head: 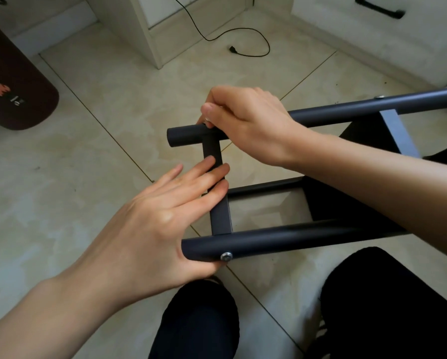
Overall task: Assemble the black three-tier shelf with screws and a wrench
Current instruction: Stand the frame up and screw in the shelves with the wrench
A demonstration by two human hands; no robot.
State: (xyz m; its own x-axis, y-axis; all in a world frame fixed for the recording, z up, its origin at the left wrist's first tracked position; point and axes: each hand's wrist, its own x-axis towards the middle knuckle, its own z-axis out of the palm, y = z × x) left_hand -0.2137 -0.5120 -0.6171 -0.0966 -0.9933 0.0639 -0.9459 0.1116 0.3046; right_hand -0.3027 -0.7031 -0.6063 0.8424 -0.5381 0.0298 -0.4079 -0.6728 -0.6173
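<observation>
Our left hand (149, 224) lies spread against the shelf frame (307, 235): its fingers (212, 174) rest flat on the flat crossbar (218, 193), while the thumb presses under the end of the near tube (269, 240), just beside a silver screw (226, 256). Our right hand (248, 123) curls over the far tube (359, 111), thumb and fingertips pinched together on something small and pale at the joint with the crossbar; we cannot tell what it is. A second screw (379, 96) sits further along that far tube. The frame lies on its side on the tiled floor (87, 164), just in front of our knees (199, 320). Beyond it a black cable (243, 37) trails past white cabinets (149, 29).
</observation>
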